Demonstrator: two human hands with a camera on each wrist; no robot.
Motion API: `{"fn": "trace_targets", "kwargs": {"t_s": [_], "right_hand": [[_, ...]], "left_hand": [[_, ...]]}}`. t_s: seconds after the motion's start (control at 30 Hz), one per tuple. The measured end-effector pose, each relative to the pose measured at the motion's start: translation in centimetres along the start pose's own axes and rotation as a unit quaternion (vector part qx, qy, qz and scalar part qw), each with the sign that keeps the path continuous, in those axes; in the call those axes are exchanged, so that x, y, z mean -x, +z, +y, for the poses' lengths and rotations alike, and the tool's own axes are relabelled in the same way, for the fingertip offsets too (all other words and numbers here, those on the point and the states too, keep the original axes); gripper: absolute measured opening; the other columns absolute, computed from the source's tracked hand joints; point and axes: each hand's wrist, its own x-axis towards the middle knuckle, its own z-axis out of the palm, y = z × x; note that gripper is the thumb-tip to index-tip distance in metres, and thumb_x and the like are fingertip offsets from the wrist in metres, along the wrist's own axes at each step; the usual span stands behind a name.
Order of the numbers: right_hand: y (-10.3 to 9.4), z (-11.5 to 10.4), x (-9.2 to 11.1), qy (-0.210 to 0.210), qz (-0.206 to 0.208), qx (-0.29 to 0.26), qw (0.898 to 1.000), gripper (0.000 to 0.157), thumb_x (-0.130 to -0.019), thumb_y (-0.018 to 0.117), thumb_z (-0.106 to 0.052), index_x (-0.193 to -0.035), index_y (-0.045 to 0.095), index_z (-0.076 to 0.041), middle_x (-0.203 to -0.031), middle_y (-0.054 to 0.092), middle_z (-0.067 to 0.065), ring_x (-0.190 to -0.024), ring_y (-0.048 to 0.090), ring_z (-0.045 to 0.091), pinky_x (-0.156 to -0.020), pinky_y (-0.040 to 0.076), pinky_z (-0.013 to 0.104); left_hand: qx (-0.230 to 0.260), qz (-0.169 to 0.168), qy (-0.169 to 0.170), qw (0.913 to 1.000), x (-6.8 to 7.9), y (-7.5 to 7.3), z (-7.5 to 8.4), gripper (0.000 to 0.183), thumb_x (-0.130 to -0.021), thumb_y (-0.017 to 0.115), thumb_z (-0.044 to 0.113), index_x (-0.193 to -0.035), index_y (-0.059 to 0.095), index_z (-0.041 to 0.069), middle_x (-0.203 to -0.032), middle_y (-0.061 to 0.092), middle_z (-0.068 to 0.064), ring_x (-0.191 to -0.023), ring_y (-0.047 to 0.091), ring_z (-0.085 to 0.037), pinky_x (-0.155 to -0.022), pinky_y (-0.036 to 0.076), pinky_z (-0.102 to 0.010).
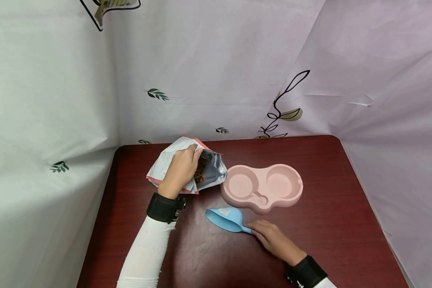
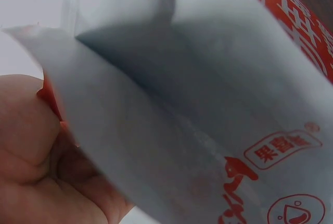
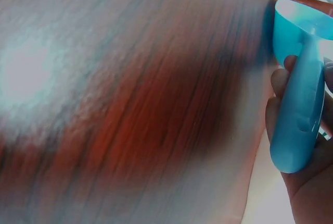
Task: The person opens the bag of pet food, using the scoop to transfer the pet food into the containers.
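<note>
In the head view the left hand (image 1: 181, 168) grips the upper side of a white and red pouch (image 1: 164, 165), which lies tilted with its silvery mouth facing right. Brown kibble (image 1: 199, 171) shows inside. The left wrist view has the pouch's printed face (image 2: 208, 120) close up, with part of the palm at its left edge. A light blue scoop (image 1: 225, 219) is held by its handle in the right hand (image 1: 273, 240), its cup turned left, near the pouch. From the right wrist view, fingers wrap the scoop handle (image 3: 299, 114); no kibble shows in the cup.
A pink double-bowl feeder (image 1: 261, 186) stands right of the pouch, with two round hollows and a small notch between them. Both lie on a dark red wood table (image 1: 331, 208). A white patterned cloth (image 1: 216, 72) hangs behind and along the sides.
</note>
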Motion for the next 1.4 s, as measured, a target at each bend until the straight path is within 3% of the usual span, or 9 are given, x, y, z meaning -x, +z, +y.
{"fn": "trace_targets", "kwargs": {"t_s": [0.17,0.3,0.53,0.63,0.77,0.97,1.23,1.4], "right_hand": [[0.1,0.0,-0.4,0.024,0.013,-0.043,0.999,0.035,-0.094,0.069,0.005,-0.124,0.074,-0.013,-0.116,0.076,0.001,-0.108,0.072,0.013,-0.094,0.051,0.016],[0.1,0.0,-0.8,0.063,0.013,-0.058,0.996,0.031,-0.096,0.069,0.001,-0.124,0.073,-0.011,-0.118,0.076,0.001,-0.109,0.073,0.015,-0.09,0.056,0.025],[0.0,0.0,-0.9,0.111,-0.018,-0.106,0.988,0.03,-0.099,0.069,-0.006,-0.129,0.069,-0.006,-0.11,0.076,0.004,-0.085,0.067,0.0,-0.07,0.057,0.023],[0.0,-0.2,-1.0,0.126,-0.026,-0.122,0.984,0.031,-0.1,0.068,-0.008,-0.13,0.067,-0.006,-0.112,0.075,0.004,-0.085,0.066,0.0,-0.071,0.057,0.023],[0.1,-0.4,-0.9,0.13,-0.023,-0.121,0.984,0.031,-0.099,0.069,-0.009,-0.13,0.066,-0.006,-0.109,0.072,0.002,-0.085,0.064,0.001,-0.071,0.056,0.023],[-0.1,-0.7,-0.8,0.145,-0.023,-0.085,0.986,0.037,-0.097,0.074,-0.016,-0.131,0.064,-0.004,-0.109,0.067,0.004,-0.09,0.064,0.013,-0.075,0.055,0.029],[-0.4,-0.8,-1.6,0.192,-0.096,-0.123,0.969,0.035,-0.1,0.07,-0.031,-0.129,0.065,-0.011,-0.112,0.07,-0.004,-0.095,0.065,0.003,-0.081,0.055,0.029],[-0.5,-0.9,-2.2,0.212,-0.136,-0.116,0.961,0.034,-0.101,0.068,-0.038,-0.128,0.066,-0.018,-0.118,0.069,-0.008,-0.103,0.063,0.003,-0.087,0.053,0.029]], "left_hand": [[-0.001,0.0,-0.003,1.0,-0.1,-0.1,0.1,0.046,-0.112,0.045,0.032,-0.14,0.058,-0.002,-0.129,0.068,-0.026,-0.114,0.07,-0.04,-0.091,0.056,-0.053],[0.0,-0.003,-0.005,1.0,-0.2,0.0,0.1,0.046,-0.112,0.045,0.032,-0.141,0.058,-0.002,-0.129,0.068,-0.026,-0.114,0.07,-0.04,-0.09,0.057,-0.053],[0.004,-0.006,-0.006,1.0,-0.3,0.0,0.0,0.046,-0.112,0.045,0.032,-0.141,0.057,-0.002,-0.129,0.068,-0.026,-0.113,0.07,-0.039,-0.09,0.057,-0.053],[0.005,-0.007,-0.005,1.0,-0.2,-0.1,0.0,0.046,-0.112,0.045,0.032,-0.141,0.058,-0.002,-0.129,0.068,-0.026,-0.112,0.07,-0.039,-0.089,0.057,-0.052],[0.006,-0.008,-0.004,0.9999,-0.1,-0.2,0.0,0.045,-0.112,0.045,0.031,-0.139,0.058,-0.002,-0.127,0.069,-0.026,-0.111,0.071,-0.038,-0.087,0.057,-0.051],[0.005,-0.012,0.001,0.9999,-0.2,-0.3,0.1,0.044,-0.112,0.045,0.031,-0.138,0.059,-0.002,-0.125,0.07,-0.026,-0.11,0.071,-0.038,-0.086,0.057,-0.051],[0.0,-0.015,0.002,0.9999,-0.2,-0.4,0.2,0.042,-0.112,0.045,0.03,-0.135,0.06,-0.003,-0.12,0.07,-0.026,-0.106,0.072,-0.039,-0.082,0.058,-0.051],[0.0,-0.014,0.002,0.9999,-0.1,-0.3,0.2,0.043,-0.112,0.046,0.029,-0.136,0.06,-0.003,-0.124,0.07,-0.026,-0.11,0.071,-0.039,-0.086,0.058,-0.052]]}}
